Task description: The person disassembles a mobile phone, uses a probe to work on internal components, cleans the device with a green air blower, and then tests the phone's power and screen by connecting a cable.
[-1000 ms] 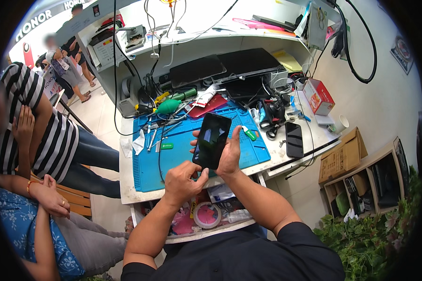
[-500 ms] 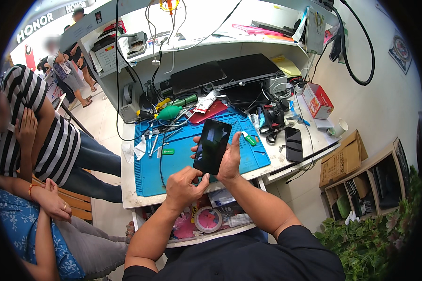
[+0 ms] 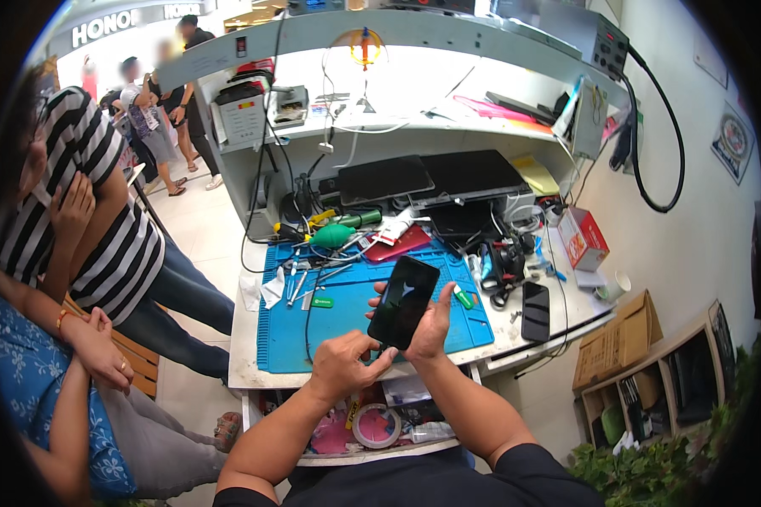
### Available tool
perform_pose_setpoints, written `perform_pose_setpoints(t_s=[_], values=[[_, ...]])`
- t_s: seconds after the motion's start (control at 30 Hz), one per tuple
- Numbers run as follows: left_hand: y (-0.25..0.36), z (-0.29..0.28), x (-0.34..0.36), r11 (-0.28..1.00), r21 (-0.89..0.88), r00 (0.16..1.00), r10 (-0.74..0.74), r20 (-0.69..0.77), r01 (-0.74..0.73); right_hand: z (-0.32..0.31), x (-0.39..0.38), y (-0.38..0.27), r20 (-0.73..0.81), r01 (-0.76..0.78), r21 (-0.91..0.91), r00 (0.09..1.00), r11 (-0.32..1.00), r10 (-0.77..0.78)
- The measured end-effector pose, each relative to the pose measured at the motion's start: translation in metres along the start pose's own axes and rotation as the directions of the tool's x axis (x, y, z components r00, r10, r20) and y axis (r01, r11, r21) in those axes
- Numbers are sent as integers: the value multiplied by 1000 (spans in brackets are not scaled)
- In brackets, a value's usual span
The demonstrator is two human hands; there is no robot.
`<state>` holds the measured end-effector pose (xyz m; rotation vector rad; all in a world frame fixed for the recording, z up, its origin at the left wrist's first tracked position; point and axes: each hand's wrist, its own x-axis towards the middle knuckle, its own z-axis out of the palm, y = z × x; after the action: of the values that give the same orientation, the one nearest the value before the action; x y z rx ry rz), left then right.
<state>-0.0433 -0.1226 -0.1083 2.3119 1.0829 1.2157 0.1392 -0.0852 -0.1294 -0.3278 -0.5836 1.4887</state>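
Observation:
My right hand (image 3: 431,328) is closed round a black smartphone (image 3: 404,304), its thumb along the right edge and fingertips showing at the left. The phone's dark, shiny screen faces up toward me, with faint reflections in it. At the phone's bottom edge is my left hand (image 3: 343,365), fingers curled and thumb and forefinger close together. Whatever those fingers may hold is too small to make out. Beneath both hands lies a blue repair mat (image 3: 296,338), with a small green-and-white piece (image 3: 463,296) just right of the phone. Another dark phone (image 3: 535,311) rests on the table to the right.
Tweezers and slim tools (image 3: 296,283), a green air blower (image 3: 332,236) and a red flat piece (image 3: 397,245) crowd the mat's far side. An open drawer (image 3: 338,460) with a tape roll (image 3: 376,426) sits below my hands. Two people stand close at left; a cardboard box (image 3: 617,342) is at right.
My view has tilted up, so the bench appears lower and shows more of its upper shelf. Both hands and the phone keep nearly the same pose.

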Motion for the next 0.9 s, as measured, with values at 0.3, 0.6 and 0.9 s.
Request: perform_pose_setpoints(t_s=[0.3,0.6,0.9], values=[[-54,-10,2,938,-39,935,-339,102,344,5,3,-8,-50,50,-61,997,997,-53],[-58,-7,4,895,-22,879,-431,206,445,5,0,-1,-98,29,-83,995,996,-37],[-62,0,2,932,23,919,-362,157,363,5,-1,1,-94,14,-78,995,997,-22]])
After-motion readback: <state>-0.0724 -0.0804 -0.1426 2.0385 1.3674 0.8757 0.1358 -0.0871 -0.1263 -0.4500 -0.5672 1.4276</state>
